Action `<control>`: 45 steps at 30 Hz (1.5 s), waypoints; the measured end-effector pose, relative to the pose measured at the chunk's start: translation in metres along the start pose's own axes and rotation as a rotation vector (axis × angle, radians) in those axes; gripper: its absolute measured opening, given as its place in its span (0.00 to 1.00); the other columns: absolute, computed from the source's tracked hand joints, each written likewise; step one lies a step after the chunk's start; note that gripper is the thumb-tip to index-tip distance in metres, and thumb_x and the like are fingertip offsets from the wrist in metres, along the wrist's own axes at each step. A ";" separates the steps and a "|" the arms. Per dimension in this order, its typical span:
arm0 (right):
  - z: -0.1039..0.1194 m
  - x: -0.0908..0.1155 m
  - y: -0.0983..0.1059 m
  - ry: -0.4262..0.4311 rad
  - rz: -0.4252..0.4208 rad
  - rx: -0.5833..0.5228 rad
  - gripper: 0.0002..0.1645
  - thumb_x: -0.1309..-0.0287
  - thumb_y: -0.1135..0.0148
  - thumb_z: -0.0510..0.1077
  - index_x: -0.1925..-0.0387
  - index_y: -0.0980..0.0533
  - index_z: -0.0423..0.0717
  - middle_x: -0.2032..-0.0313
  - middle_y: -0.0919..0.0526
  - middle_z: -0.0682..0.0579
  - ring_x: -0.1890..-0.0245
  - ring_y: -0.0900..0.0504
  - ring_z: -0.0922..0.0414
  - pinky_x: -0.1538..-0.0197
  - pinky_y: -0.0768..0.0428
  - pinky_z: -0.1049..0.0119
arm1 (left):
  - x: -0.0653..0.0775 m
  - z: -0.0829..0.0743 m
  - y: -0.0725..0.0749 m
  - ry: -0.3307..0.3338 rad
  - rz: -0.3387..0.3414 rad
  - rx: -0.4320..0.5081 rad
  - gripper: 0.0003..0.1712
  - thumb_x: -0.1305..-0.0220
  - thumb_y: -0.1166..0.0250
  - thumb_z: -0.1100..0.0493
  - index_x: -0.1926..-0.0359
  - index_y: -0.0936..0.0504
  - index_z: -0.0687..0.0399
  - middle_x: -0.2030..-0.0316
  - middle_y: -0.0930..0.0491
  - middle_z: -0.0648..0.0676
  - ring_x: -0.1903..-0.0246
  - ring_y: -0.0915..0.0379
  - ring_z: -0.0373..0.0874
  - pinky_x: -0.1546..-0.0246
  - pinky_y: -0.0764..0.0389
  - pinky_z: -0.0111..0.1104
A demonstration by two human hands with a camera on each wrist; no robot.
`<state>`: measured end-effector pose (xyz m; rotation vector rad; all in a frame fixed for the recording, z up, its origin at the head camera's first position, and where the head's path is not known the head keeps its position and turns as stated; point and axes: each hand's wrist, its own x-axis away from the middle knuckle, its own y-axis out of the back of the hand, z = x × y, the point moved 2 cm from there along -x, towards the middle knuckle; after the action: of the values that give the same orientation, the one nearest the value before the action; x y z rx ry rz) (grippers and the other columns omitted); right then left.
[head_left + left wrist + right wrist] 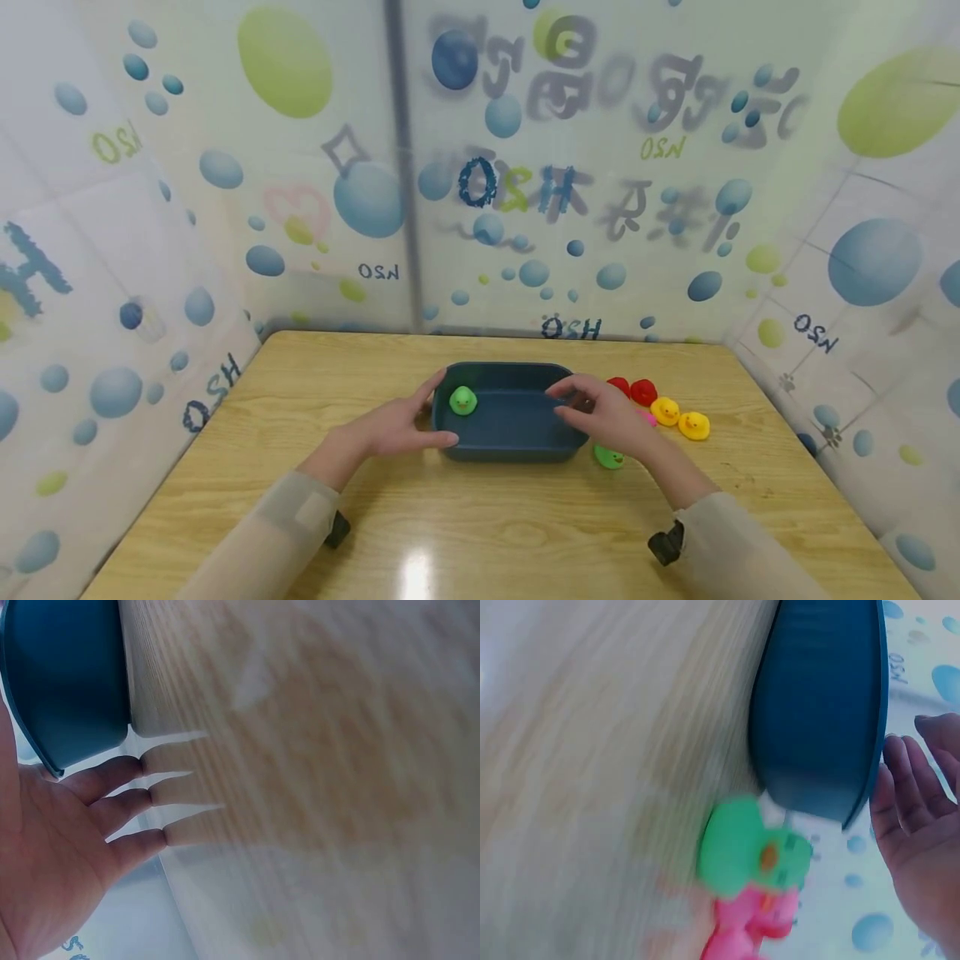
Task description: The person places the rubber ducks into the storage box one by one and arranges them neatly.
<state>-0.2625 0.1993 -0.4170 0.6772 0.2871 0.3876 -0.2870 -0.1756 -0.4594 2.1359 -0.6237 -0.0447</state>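
Observation:
A dark blue, shallow rectangular tub [510, 454] with rounded corners stands on the wooden table, and one green rubber duck [462, 401] sits inside near its left end. My left hand [397, 427] is spread at that end, thumb by the front corner and fingers along the side; in the left wrist view its fingertips meet the tabletop. Over the tub's right end hovers my right hand [609, 414], its fingers loosely bent with nothing between them. Just right of the tub, a second green duck [735, 847] and a pink duck [754, 919] lie below this hand.
Two yellow ducks [680, 418] and two red ducks [633, 390] stand in a row to the right of the tub. The wooden table [525, 525] ends at a patterned curtain [510, 275] behind and at both sides.

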 end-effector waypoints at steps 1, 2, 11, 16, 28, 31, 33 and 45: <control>-0.003 0.005 0.004 -0.007 -0.013 0.006 0.16 0.25 0.31 0.42 0.39 0.16 0.48 0.42 0.12 0.40 0.56 0.14 0.57 0.54 0.13 0.69 | 0.000 0.000 0.000 0.000 0.000 -0.001 0.68 0.36 0.32 0.19 0.10 0.65 0.23 0.20 0.31 0.65 0.22 0.32 0.67 0.22 0.31 0.62; -0.006 0.011 0.008 -0.015 -0.026 0.016 0.16 0.25 0.30 0.42 0.39 0.16 0.48 0.44 0.12 0.42 0.58 0.14 0.57 0.55 0.13 0.69 | 0.000 0.000 0.000 0.000 0.001 -0.002 0.68 0.36 0.32 0.19 0.10 0.65 0.23 0.20 0.31 0.65 0.22 0.32 0.67 0.22 0.31 0.63; -0.033 0.050 0.046 -0.079 -0.124 0.084 0.15 0.26 0.29 0.43 0.41 0.15 0.47 0.54 0.13 0.50 0.61 0.16 0.57 0.60 0.15 0.67 | 0.000 0.002 -0.001 -0.001 0.003 -0.006 0.67 0.35 0.33 0.18 0.11 0.67 0.20 0.19 0.32 0.65 0.22 0.32 0.67 0.22 0.31 0.63; -0.050 0.067 0.062 -0.127 -0.148 0.132 0.17 0.25 0.30 0.43 0.40 0.16 0.45 0.50 0.12 0.46 0.60 0.16 0.55 0.62 0.16 0.66 | 0.001 0.001 0.000 -0.008 0.002 -0.010 0.67 0.35 0.34 0.18 0.11 0.67 0.20 0.19 0.32 0.65 0.22 0.31 0.68 0.22 0.30 0.63; -0.084 0.075 0.074 -0.266 -0.070 0.164 0.23 0.26 0.30 0.42 0.35 0.19 0.42 0.38 0.17 0.37 0.52 0.17 0.50 0.59 0.15 0.69 | 0.003 -0.002 0.001 -0.008 0.007 0.000 0.67 0.34 0.33 0.19 0.10 0.66 0.22 0.19 0.32 0.65 0.22 0.32 0.67 0.22 0.30 0.62; -0.090 0.073 0.072 -0.293 -0.036 0.155 0.23 0.27 0.29 0.42 0.34 0.20 0.44 0.38 0.18 0.37 0.52 0.18 0.50 0.58 0.15 0.67 | 0.003 -0.001 0.000 -0.008 0.007 0.004 0.67 0.35 0.33 0.20 0.10 0.66 0.22 0.19 0.32 0.65 0.22 0.32 0.67 0.22 0.31 0.62; -0.093 0.071 0.071 -0.305 -0.017 0.163 0.23 0.27 0.29 0.43 0.34 0.20 0.44 0.39 0.17 0.38 0.52 0.18 0.49 0.56 0.15 0.65 | 0.003 -0.001 0.000 -0.007 0.006 0.007 0.67 0.35 0.33 0.19 0.10 0.66 0.22 0.19 0.33 0.65 0.21 0.32 0.67 0.22 0.31 0.62; -0.097 0.077 0.068 -0.331 -0.035 0.208 0.25 0.30 0.26 0.45 0.36 0.19 0.43 0.43 0.15 0.43 0.51 0.18 0.51 0.55 0.16 0.67 | 0.003 -0.002 0.000 -0.010 0.003 0.010 0.66 0.34 0.33 0.20 0.11 0.66 0.21 0.18 0.33 0.65 0.20 0.34 0.66 0.21 0.31 0.62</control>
<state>-0.2482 0.3346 -0.4552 0.9254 0.0245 0.2080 -0.2834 -0.1758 -0.4582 2.1453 -0.6345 -0.0502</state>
